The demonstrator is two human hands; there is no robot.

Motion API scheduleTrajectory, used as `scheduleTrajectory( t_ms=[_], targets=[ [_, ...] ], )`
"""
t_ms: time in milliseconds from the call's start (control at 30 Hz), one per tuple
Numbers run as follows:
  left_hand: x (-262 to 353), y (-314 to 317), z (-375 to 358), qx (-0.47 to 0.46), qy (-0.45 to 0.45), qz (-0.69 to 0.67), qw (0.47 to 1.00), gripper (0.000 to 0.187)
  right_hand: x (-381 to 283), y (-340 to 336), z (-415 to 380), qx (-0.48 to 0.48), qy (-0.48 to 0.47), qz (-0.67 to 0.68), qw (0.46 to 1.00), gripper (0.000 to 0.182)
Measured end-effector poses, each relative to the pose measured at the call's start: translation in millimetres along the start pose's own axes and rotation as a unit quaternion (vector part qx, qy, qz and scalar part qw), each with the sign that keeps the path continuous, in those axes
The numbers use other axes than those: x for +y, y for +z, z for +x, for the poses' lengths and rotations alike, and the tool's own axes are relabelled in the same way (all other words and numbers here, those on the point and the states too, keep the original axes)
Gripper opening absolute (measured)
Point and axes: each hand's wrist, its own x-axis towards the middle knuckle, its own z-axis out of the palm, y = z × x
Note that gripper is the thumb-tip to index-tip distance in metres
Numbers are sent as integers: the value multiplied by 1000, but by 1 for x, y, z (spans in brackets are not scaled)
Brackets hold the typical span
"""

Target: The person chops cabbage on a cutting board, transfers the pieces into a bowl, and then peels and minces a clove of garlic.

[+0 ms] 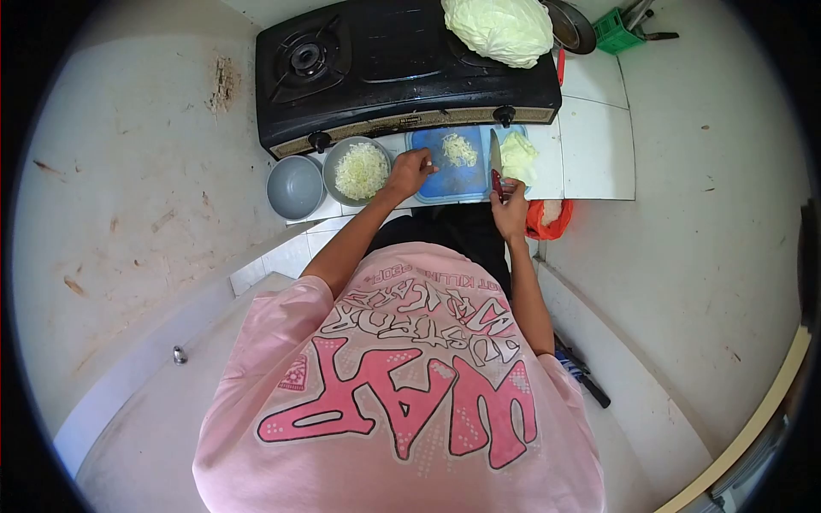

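Note:
My right hand [511, 208] grips a knife [495, 154] by its dark red handle, the blade pointing away from me over the right part of the blue cutting board [466, 186]. A small heap of shredded cabbage [459, 150] lies on the board, left of the blade. Pale cabbage leaves [518, 156] rest right of the knife. My left hand [412, 173] is at the board's left edge, fingers curled together; what they hold, if anything, is hidden. Beside it stands a grey bowl [329, 182] with shredded cabbage [362, 171] inside.
Another grey bowl [295, 188] stands further left. Behind the board is a black gas stove [402, 77] with a cabbage head [500, 30] on its right side. A pan [571, 26] and a green basket [617, 32] are at the back right. An orange-red bag [549, 224] sits below the counter edge.

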Motion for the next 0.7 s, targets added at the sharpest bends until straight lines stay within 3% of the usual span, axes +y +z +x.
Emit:
scheduleTrajectory(
  t_ms=[133,267,700],
  targets=[
    [2,6,3,-3,9,50,999,25,3,-2,-9,24,10,88,996,37],
    [0,12,4,27,13,58,998,26,-7,-4,-20,18,82,209,974,32],
    [-10,23,-5,66,76,78,992,13,-24,-18,-23,28,56,236,970,33]
  ],
)
